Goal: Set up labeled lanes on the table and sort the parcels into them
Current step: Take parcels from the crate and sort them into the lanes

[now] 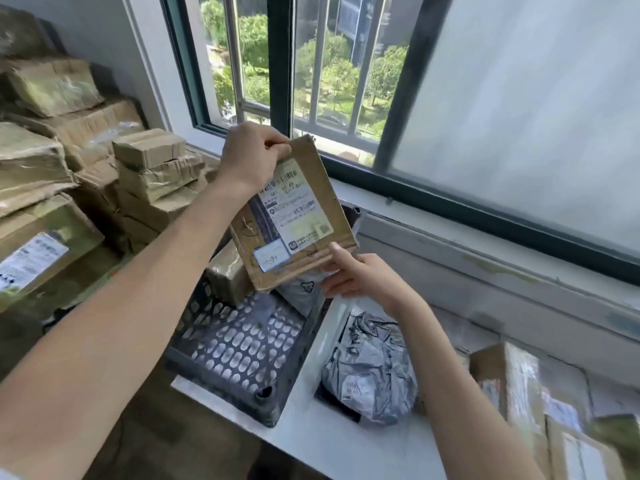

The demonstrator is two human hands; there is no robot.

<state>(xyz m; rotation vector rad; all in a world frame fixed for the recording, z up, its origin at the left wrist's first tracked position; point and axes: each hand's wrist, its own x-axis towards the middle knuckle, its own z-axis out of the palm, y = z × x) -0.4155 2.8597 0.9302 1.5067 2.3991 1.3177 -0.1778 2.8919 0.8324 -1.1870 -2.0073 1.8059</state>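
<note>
Far left, off the table: stacked cardboard boxes (69,161), taped and dented, one with a white label.

Left grip (249,157), a bare hand, pinches the top left corner of the flat cardboard parcel (294,216) between thumb and fingers. The parcel is held in the air above the far end of the crate, tilted, with its label face toward the camera. It is thin and looks light and fairly stiff; the edges are creased, so it may flex if held by one corner only. The taped face could be a bit slick. Best hold, my call: two opposite corners or the long edges, as now.

Black perforated crate (242,344) sits at the table's left edge. Inside, at the far end, are a brown taped box (228,275) and a pale poly bag (301,289), partly hidden behind the parcel. The near half of the crate floor shows nothing in it.

Right grip (360,275) holds the parcel's lower right corner, thumb on the front face and fingers curled beneath. Can't tell if they also touch the bag below.

Grey poly mailer (370,386) lies on the white table (311,438) just right of the crate, toward the near edge. It is soft, crinkled and likely slippery.

Right end: more labelled boxes (512,382), blurred. No lane labels visible.
</note>
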